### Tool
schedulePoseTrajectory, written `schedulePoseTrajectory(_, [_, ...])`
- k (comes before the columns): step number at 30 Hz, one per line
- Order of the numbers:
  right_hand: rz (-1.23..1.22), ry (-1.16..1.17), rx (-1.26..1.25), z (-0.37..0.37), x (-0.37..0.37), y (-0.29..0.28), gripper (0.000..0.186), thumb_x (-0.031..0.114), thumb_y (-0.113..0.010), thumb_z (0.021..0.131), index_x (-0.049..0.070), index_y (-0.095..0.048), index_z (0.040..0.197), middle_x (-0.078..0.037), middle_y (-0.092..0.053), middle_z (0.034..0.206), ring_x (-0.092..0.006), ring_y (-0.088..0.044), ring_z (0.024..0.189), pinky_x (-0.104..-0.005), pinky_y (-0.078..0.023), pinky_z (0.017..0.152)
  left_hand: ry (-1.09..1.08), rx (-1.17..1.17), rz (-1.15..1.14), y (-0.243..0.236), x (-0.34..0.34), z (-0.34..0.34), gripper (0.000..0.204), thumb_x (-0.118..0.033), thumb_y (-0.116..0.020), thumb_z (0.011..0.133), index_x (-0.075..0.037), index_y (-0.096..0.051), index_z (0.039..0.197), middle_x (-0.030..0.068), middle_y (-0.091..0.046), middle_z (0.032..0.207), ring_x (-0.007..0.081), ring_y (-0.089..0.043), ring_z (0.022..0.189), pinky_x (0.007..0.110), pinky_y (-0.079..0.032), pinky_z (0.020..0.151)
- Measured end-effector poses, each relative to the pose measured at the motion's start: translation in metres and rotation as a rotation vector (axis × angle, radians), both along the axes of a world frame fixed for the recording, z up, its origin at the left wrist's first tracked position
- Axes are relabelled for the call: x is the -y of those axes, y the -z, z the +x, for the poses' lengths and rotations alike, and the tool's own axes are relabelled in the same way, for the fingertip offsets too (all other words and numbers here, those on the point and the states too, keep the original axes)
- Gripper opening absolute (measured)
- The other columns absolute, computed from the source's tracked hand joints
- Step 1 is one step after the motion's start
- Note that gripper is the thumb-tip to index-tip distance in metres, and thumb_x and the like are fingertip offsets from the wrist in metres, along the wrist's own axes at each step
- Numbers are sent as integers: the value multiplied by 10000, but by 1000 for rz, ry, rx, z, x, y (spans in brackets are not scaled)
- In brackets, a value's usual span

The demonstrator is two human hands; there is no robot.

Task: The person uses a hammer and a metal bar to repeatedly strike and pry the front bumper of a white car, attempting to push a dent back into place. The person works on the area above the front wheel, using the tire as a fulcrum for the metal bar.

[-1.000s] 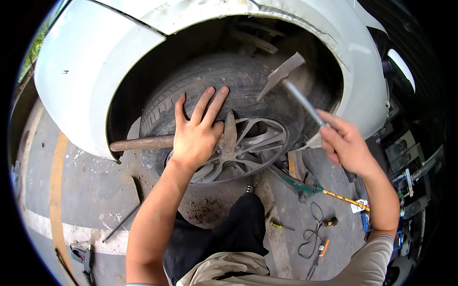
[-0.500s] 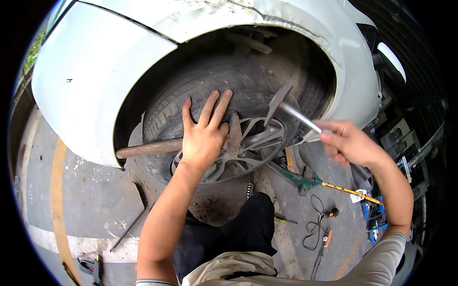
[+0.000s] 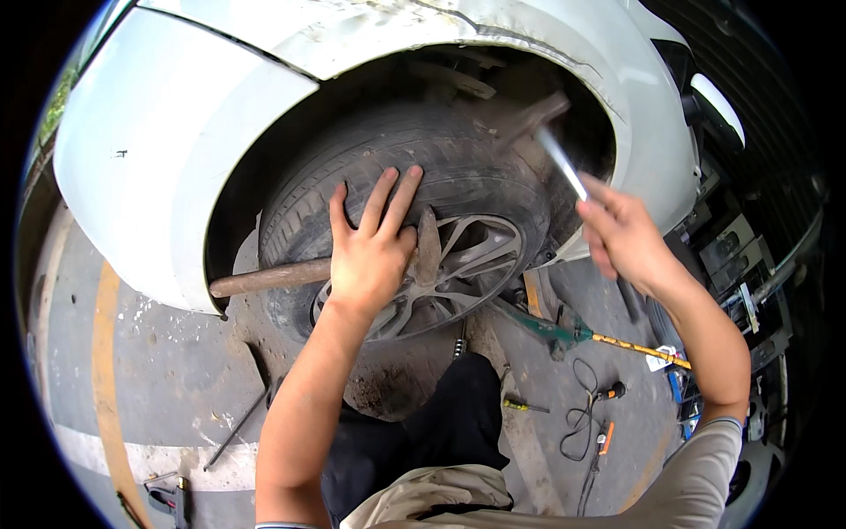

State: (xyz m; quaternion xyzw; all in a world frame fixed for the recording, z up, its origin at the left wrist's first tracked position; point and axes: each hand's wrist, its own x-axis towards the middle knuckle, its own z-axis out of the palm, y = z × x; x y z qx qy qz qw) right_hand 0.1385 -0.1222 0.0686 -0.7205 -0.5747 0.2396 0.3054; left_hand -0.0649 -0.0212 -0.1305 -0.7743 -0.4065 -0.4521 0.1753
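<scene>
My left hand (image 3: 366,264) lies over the wooden handle of a sledgehammer (image 3: 269,277), close behind its head. Its index finger curls in at the head while three fingers stretch out against the tyre (image 3: 352,159); the thumb is hidden. The sledgehammer's rusty head rests against the alloy wheel rim (image 3: 476,295). In my right hand (image 3: 626,234) is a hammer (image 3: 562,163) with a shiny metal shaft. Its dark head, blurred by motion, is raised in the wheel arch above the tyre, apart from the sledgehammer.
A white car's scratched fender (image 3: 159,159) surrounds the wheel. Right of it, a green jack (image 3: 555,331) has a yellow handle. On the floor lie a screwdriver (image 3: 526,406), a cable (image 3: 577,423), a bent bar (image 3: 238,428) and a gun-shaped tool (image 3: 172,500).
My right hand has lifted the hammer; its head has swung up and to the right, away from the wheel rim. My left hand keeps its place on the sledgehammer.
</scene>
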Motion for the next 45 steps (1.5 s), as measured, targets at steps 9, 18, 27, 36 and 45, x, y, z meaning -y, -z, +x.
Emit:
schedulePoseTrajectory(9, [-24,-3,45,8,2,4,456,149,-476,986,80,-387,1428,33,-416,609,-52,-379,456,-219,-326,393,-4,-10,-10,1,-1,0,106,-146,-707,654,-115,-610,682,39,-320,1508,243,-310,1372,614,-240,1057])
schedulePoseTrajectory(18, [-111,-60,69,19,3,-3,455,170,-495,982,67,-401,1415,41,-399,585,-51,-366,446,-219,-319,378,-5,6,11,2,-3,0,126,-147,-722,627,-115,-614,683,38,-330,1502,250,-309,1372,616,-248,1053])
schedulePoseTrajectory(27, [-183,-9,170,17,12,-11,457,158,-499,975,74,-406,1415,35,-406,612,-57,-391,435,-218,-321,373,-11,-10,-15,1,-1,0,106,-144,-710,643,-115,-618,687,40,-323,1508,249,-306,1375,611,-242,1054])
schedulePoseTrajectory(36, [-148,-27,74,24,3,-10,461,195,-504,982,80,-401,1416,39,-410,612,-53,-377,449,-222,-316,382,-16,-8,-14,1,-1,-1,101,-157,-707,658,-117,-619,687,39,-322,1509,247,-301,1378,610,-238,1054])
schedulePoseTrajectory(45, [-68,53,-13,31,-8,-52,513,223,-526,967,81,-370,1435,66,-372,643,-23,-319,461,-191,-266,379,-16,6,3,-1,-3,-2,95,-160,-703,653,-115,-626,684,40,-341,1501,249,-326,1363,608,-250,1047])
